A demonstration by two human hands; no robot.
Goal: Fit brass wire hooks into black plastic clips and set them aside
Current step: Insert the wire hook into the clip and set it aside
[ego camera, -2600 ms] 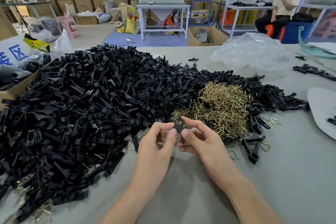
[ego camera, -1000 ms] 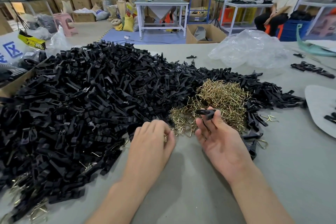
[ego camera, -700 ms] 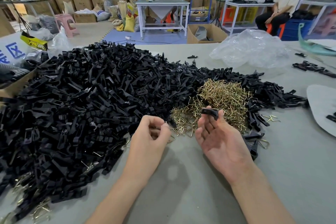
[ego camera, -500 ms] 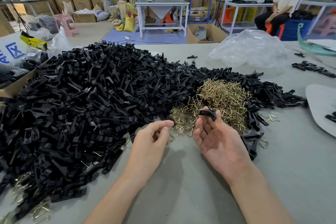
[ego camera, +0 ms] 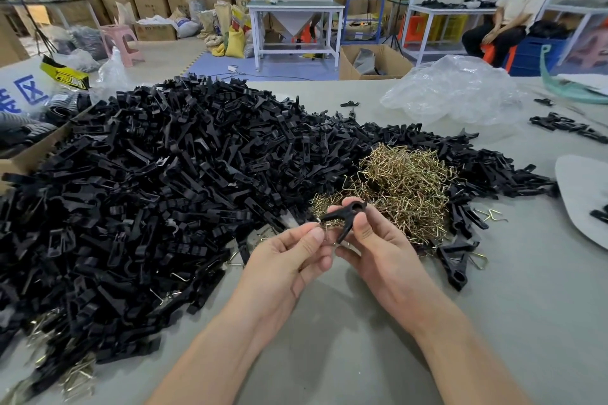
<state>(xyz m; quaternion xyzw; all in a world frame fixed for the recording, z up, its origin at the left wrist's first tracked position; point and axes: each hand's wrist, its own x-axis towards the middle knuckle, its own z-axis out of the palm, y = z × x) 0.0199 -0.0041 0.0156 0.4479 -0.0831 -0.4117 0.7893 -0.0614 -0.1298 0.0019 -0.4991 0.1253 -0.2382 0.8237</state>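
1. My right hand (ego camera: pixel 378 250) pinches one black clip (ego camera: pixel 343 214), thumb in front and forefinger behind its ring end, other fingers loosely curled below. I hold it up off the table (ego camera: pixel 329 355) so the prong ends stay free to take wire
2. On my left hand (ego camera: pixel 289 260), thumb and forefinger are pressed together on a brass hook (ego camera: pixel 319 222), touching the clip's left tip. Only a glint of wire shows past my fingertips, so I can't tell which way the hook points
3. The clip is forked. Its long axis runs from the ring end at my right fingertips, up-right, down-left toward my left fingertips. The second prong drops toward my right palm
4. My read: this is the fitting step, wire lined up at the prong tip, not seated as far as I can see
5. The hook pile (ego camera: pixel 401 187) sits just beyond my right fingers, and the clip heap (ego camera: pixel 164 191) beyond and outboard of my left. Both are a short reach away
6. A few clips with wire (ego camera: pixel 457 260) lie outboard of my right hand, apart from it. They're probably the finished ones, set aside
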